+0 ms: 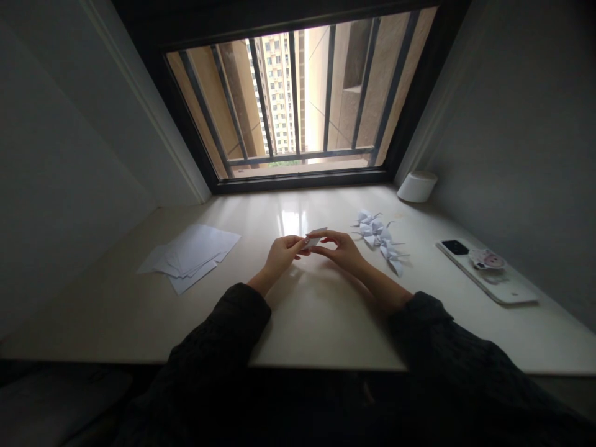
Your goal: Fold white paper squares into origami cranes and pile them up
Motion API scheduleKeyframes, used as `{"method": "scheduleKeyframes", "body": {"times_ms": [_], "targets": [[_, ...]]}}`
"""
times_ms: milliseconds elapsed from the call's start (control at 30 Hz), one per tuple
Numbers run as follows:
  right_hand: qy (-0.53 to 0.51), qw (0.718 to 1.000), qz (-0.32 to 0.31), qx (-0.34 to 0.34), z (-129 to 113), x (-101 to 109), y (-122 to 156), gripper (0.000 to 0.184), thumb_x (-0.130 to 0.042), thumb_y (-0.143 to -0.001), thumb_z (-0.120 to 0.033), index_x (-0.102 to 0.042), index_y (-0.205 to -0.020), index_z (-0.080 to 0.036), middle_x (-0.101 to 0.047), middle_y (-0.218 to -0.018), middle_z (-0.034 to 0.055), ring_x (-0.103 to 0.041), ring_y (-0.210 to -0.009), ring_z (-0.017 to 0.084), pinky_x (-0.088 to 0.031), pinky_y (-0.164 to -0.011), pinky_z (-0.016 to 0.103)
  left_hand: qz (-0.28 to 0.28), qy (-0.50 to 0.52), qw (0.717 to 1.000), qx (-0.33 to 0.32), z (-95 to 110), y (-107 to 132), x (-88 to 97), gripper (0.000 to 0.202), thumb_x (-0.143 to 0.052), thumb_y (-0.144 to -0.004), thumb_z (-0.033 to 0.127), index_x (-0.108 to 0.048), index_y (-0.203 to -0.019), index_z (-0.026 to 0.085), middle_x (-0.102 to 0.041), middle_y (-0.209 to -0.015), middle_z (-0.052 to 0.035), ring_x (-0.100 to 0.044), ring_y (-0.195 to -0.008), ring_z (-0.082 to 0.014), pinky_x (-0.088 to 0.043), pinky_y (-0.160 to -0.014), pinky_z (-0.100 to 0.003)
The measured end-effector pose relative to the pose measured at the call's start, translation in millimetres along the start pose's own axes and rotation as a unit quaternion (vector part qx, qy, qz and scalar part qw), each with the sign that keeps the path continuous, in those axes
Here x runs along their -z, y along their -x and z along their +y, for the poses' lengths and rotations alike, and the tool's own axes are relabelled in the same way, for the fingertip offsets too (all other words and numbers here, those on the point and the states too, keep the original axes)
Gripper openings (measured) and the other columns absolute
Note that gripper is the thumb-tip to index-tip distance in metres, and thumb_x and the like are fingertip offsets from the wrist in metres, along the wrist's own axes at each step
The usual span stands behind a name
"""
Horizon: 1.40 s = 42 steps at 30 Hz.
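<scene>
Between my two hands, above the middle of the white sill, is a small folded piece of white paper [317, 234]. My left hand [283, 253] pinches its left end between thumb and fingers. From the other side, my right hand [339, 247] grips the paper with thumb below and fingers on top. Fingers cover part of the folds. To the right of my hands lie several folded white paper cranes [374, 231] in a cluster. On the left, a loose stack of white paper sheets [198, 248] rests fanned out.
A white phone [493, 276] with a cartoon grip on its back lies at the right. Near the window's right corner stands a white cylindrical object [417, 187]. The barred window [298, 99] bounds the back of the sill [321, 329], with walls on both sides.
</scene>
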State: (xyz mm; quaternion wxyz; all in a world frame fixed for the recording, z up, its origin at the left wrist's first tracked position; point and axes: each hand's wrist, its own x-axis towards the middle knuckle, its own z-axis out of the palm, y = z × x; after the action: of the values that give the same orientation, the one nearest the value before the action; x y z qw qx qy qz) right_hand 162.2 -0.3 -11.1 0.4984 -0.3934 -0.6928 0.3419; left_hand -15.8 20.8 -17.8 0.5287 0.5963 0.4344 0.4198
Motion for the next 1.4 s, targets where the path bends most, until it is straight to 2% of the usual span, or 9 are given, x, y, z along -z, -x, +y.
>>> {"method": "scheduleKeyframes", "body": {"times_ms": [100, 267, 333, 533, 767, 933, 1133, 1233, 1400], "targets": [[-0.004, 1.000, 0.003, -0.004, 2.8, 0.2, -0.2, 0.034, -0.073, -0.069, -0.038, -0.070, -0.102, -0.030, -0.071, -0.106, 0.0038, -0.063, -0.103, 0.025, -0.049, -0.085, 0.040, 0.004, 0.003, 1.000, 0.005, 0.0, -0.1, 0.5, 0.033, -0.068, -0.072, 0.047, -0.069, -0.082, 0.015, -0.072, -0.074, -0.0082, -0.069, -0.069, -0.0191, -0.045, -0.053, -0.022], [-0.038, 0.998, 0.047, -0.022, 7.0, -0.5, -1.4, 0.038, -0.075, -0.066, -0.041, -0.072, -0.101, -0.028, -0.071, -0.106, 0.0052, -0.064, -0.100, 0.027, -0.052, -0.084, 0.042, 0.030, 0.053, 0.998, -0.009, 5.5, 1.0, -0.1, 0.044, -0.071, -0.071, 0.041, -0.063, -0.107, 0.017, -0.072, -0.076, -0.0076, -0.070, -0.072, -0.0200, -0.049, -0.059, -0.025], [-0.058, 0.996, 0.067, -0.033, 7.3, -0.4, -1.9, 0.041, -0.076, -0.064, -0.043, -0.072, -0.101, -0.026, -0.071, -0.106, 0.0061, -0.065, -0.096, 0.026, -0.053, -0.083, 0.042, 0.034, 0.071, 0.997, -0.015, 7.6, 1.4, -0.4, 0.045, -0.071, -0.071, 0.040, -0.061, -0.110, 0.018, -0.073, -0.079, -0.0075, -0.070, -0.074, -0.0198, -0.050, -0.062, -0.025], [-0.085, 0.994, 0.063, -0.039, 5.8, -0.3, -2.1, 0.046, -0.079, -0.061, -0.041, -0.071, -0.103, -0.025, -0.069, -0.110, 0.0070, -0.066, -0.085, 0.023, -0.055, -0.080, 0.041, 0.034, 0.083, 0.996, -0.015, 8.7, 1.6, 0.7, 0.041, -0.070, -0.072, 0.039, -0.063, -0.107, 0.017, -0.073, -0.080, -0.0083, -0.070, -0.077, -0.0208, -0.051, -0.067, -0.028], [-0.076, 0.997, 0.029, -0.016, 5.2, 0.4, -1.6, 0.035, -0.077, -0.065, -0.040, -0.073, -0.097, -0.025, -0.071, -0.104, 0.0069, -0.062, -0.104, 0.026, -0.052, -0.084, 0.041, 0.006, 0.053, 0.998, -0.025, 11.9, 2.6, 2.2, 0.041, -0.069, -0.073, 0.040, -0.064, -0.106, 0.017, -0.073, -0.077, -0.0085, -0.070, -0.078, -0.0225, -0.051, -0.068, -0.029], [-0.113, 0.992, 0.042, -0.032, 2.6, -1.3, -1.9, 0.035, -0.079, -0.063, -0.037, -0.073, -0.095, -0.024, -0.070, -0.104, 0.0071, -0.064, -0.099, 0.026, -0.053, -0.083, 0.040, 0.007, 0.026, 0.996, -0.088, 16.4, 7.3, 0.0, 0.035, -0.064, -0.078, 0.039, -0.065, -0.106, 0.018, -0.073, -0.081, -0.0072, -0.070, -0.080, -0.0210, -0.051, -0.072, -0.030], [-0.170, 0.981, 0.059, -0.074, 3.5, -5.0, -2.4, 0.039, -0.081, -0.058, -0.036, -0.073, -0.094, -0.023, -0.073, -0.095, 0.0049, -0.068, -0.086, 0.023, -0.054, -0.084, 0.040, 0.044, 0.007, 0.987, -0.153, 13.8, 10.3, -3.8, 0.027, -0.073, -0.070, 0.034, -0.072, -0.093, 0.019, -0.072, -0.095, -0.0082, -0.068, -0.090, -0.0217, -0.050, -0.085, -0.034], [-0.158, 0.983, 0.051, -0.075, 4.6, -5.5, -1.6, 0.041, -0.082, -0.057, -0.036, -0.073, -0.095, -0.023, -0.074, -0.092, 0.0051, -0.069, -0.081, 0.022, -0.054, -0.081, 0.039, 0.070, -0.014, 0.983, -0.170, 9.5, 8.1, -2.7, 0.023, -0.073, -0.070, 0.033, -0.073, -0.090, 0.020, -0.073, -0.091, -0.0069, -0.068, -0.086, -0.0209, -0.052, -0.082, -0.034], [-0.183, 0.979, 0.064, -0.065, 2.7, -6.0, -1.1, 0.032, -0.082, -0.057, -0.033, -0.075, -0.087, -0.024, -0.074, -0.089, 0.0039, -0.069, -0.085, 0.023, -0.054, -0.084, 0.040, 0.062, 0.001, 0.983, -0.174, 8.9, 6.4, -1.8, 0.020, -0.073, -0.070, 0.032, -0.074, -0.087, 0.020, -0.073, -0.080, -0.0046, -0.068, -0.076, -0.0181, -0.054, -0.073, -0.032]]}}
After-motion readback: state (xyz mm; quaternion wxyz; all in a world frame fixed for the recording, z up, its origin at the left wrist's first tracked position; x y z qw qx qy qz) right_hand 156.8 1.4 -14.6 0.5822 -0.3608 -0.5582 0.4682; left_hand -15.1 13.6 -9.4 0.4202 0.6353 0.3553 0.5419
